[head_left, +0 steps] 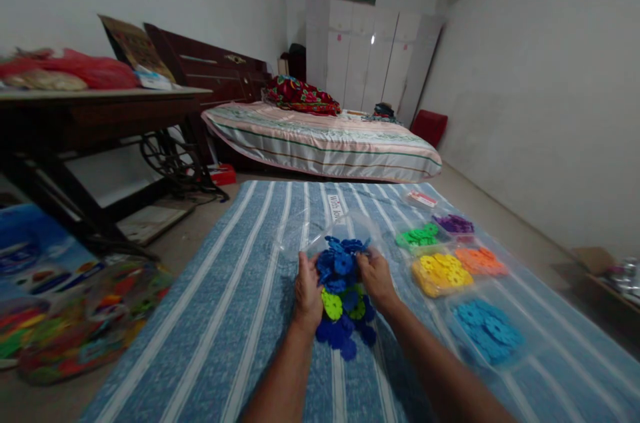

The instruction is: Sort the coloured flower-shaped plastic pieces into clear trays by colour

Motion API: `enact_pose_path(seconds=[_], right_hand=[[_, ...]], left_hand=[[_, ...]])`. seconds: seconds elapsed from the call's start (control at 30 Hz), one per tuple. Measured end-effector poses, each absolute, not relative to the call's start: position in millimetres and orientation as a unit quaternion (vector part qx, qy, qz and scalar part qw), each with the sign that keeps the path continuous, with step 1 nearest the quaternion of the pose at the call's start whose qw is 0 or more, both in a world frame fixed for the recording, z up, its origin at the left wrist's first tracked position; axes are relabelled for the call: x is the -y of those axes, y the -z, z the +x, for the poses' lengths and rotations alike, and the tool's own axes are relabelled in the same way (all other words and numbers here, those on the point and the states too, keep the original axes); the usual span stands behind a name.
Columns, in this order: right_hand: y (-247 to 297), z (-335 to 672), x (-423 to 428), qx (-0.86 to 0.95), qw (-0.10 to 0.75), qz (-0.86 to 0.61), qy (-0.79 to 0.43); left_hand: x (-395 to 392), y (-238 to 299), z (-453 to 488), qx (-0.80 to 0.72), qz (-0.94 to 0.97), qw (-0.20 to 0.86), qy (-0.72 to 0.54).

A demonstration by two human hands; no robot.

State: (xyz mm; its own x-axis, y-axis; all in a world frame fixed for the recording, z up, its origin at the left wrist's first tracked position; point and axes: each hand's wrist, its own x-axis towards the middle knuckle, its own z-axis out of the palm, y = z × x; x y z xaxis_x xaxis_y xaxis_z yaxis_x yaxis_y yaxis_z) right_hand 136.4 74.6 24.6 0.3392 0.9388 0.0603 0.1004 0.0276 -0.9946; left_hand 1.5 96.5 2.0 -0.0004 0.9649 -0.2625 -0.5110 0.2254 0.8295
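Observation:
Both hands are around an assembled cluster of plastic snowflake discs above the striped cloth. My left hand (307, 291) grips its left side, the thumb pointing up and the fingers partly hidden behind the discs. On the opposite side, my right hand (377, 278) pinches the discs near the top. The snowflake disc model (342, 270) is mid-blue on top, with yellow-green discs (333, 304) in the middle and dark blue discs (337, 334) below. Just behind it lies a clear plastic container (364, 224), partly covered by the model, with another clear plastic piece (295, 236) to its left.
To the right sit clear tubs of yellow discs (443, 271), orange discs (481, 261), green discs (419, 235), purple discs (454, 224) and light blue discs (487, 330). A small box (421, 199) lies beyond. A bed (325, 143) and sewing machine table (100, 100) stand further off.

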Motion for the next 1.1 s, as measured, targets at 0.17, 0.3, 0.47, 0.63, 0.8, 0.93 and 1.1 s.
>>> enact_pose_path(seconds=[0.17, 0.3, 0.47, 0.63, 0.8, 0.93, 1.1], right_hand=[[-18, 130, -54, 0.507, 0.545, -0.612, -0.267], [-19, 128, -44, 0.521, 0.579, -0.566, -0.271], [-27, 128, -42, 0.453, 0.624, -0.553, -0.314], [-36, 128, -58, 0.353, 0.663, -0.537, -0.384], [-45, 138, -78, 0.289, 0.662, -0.542, -0.43], [-43, 140, -74, 0.361, 0.657, -0.538, -0.385], [-39, 140, -71, 0.363, 0.668, -0.544, -0.354]], left_hand=[[-95, -7, 0, -0.404, 0.234, 0.678, -0.567], [-94, -11, -1, -0.416, 0.242, 0.676, -0.558], [-92, -15, -2, -0.393, 0.256, 0.697, -0.543], [-91, -15, -2, -0.395, 0.302, 0.695, -0.519], [-91, -14, -2, -0.399, 0.349, 0.674, -0.514], [-92, -16, -2, -0.414, 0.314, 0.681, -0.516], [-93, -15, -1, -0.412, 0.309, 0.68, -0.522]])
